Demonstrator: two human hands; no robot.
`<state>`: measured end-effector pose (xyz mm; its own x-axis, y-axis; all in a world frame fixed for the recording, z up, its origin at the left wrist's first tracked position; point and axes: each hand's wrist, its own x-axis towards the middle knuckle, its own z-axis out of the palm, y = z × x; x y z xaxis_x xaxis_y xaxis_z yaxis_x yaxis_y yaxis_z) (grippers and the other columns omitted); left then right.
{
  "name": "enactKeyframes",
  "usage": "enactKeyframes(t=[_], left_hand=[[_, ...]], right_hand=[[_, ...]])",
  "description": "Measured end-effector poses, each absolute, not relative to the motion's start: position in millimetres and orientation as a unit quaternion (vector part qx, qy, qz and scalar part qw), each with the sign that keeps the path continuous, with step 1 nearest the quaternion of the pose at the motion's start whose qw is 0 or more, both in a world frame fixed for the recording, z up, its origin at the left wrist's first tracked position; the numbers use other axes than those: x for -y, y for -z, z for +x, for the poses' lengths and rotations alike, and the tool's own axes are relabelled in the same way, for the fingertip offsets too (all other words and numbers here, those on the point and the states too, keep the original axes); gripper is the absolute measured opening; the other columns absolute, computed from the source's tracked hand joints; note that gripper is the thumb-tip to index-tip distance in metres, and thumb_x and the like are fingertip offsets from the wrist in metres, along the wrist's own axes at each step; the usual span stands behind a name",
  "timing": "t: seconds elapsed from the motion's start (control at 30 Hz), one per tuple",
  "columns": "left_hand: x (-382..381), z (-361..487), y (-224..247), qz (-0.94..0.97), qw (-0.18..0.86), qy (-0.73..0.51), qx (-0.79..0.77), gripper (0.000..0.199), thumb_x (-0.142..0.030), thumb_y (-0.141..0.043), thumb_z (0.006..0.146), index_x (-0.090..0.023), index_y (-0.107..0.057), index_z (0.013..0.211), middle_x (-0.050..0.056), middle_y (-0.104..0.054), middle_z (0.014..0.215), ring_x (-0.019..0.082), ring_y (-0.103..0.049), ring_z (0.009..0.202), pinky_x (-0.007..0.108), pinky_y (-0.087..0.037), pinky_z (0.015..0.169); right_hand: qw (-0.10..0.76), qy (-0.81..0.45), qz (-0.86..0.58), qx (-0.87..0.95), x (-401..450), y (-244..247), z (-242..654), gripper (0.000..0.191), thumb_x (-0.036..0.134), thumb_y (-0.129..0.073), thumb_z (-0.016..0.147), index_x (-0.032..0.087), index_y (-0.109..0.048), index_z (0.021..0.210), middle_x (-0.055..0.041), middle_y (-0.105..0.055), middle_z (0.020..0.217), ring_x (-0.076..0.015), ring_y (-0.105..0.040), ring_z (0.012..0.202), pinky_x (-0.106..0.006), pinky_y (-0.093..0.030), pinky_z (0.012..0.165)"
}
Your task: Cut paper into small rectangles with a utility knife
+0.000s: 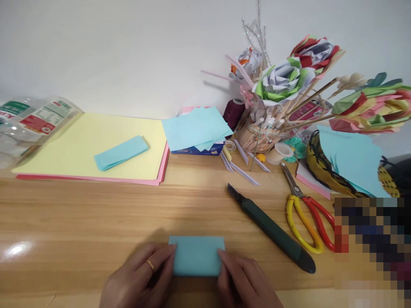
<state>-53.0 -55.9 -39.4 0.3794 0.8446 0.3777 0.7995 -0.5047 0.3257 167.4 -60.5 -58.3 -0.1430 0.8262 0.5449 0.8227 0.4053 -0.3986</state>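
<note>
A blue paper rectangle (197, 256) lies near the front edge of the wooden table, between my two hands. My left hand (139, 273), with a ring on one finger, pinches its left end between thumb and index finger. On the opposite end, my right hand (245, 278) grips the paper in the same way. The paper's lower edge looks like a straight fold. To the right of my hands lies a dark green utility knife (272, 231) with its blade end pointing away. Beyond it rest scissors (302, 205) with one yellow and one red handle.
Yellow paper sheets (73, 141) bear a strip of folded blue paper (122, 153) at the back left. Blue sheets (195, 126) lie on a blue box (199, 149). Paper flowers (282, 81) stand in a container behind. A basket (316, 162) holds more blue paper.
</note>
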Motion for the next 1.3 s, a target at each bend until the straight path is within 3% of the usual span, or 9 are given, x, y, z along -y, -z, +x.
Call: enactKeyframes(t=[0.93,1.3], left_hand=[[53.9,-55.8,39.1,0.855,-0.017,-0.210,-0.475,0.027,-0.021,-0.043,0.091,-0.019,-0.069,0.096,0.001,-0.073,0.082,0.010,-0.071,0.070,0.010,-0.054,0.063],[50.2,-57.0,37.0,0.868,-0.032,-0.206,-0.450,0.030,-0.020,-0.039,0.091,-0.018,-0.069,0.092,0.002,-0.073,0.080,0.011,-0.071,0.070,0.010,-0.054,0.064]], right_hand=[[0.304,0.070,-0.456,0.834,49.6,53.3,182.7,0.022,0.011,-0.052,0.080,0.016,-0.062,0.099,0.0026,-0.066,0.066,-0.0068,-0.062,0.055,-0.014,-0.049,0.059],[0.376,0.056,-0.544,0.748,57.5,62.7,163.2,0.024,0.010,-0.049,0.081,0.022,-0.063,0.095,0.0033,-0.063,0.062,-0.0088,-0.058,0.053,-0.020,-0.046,0.056]])
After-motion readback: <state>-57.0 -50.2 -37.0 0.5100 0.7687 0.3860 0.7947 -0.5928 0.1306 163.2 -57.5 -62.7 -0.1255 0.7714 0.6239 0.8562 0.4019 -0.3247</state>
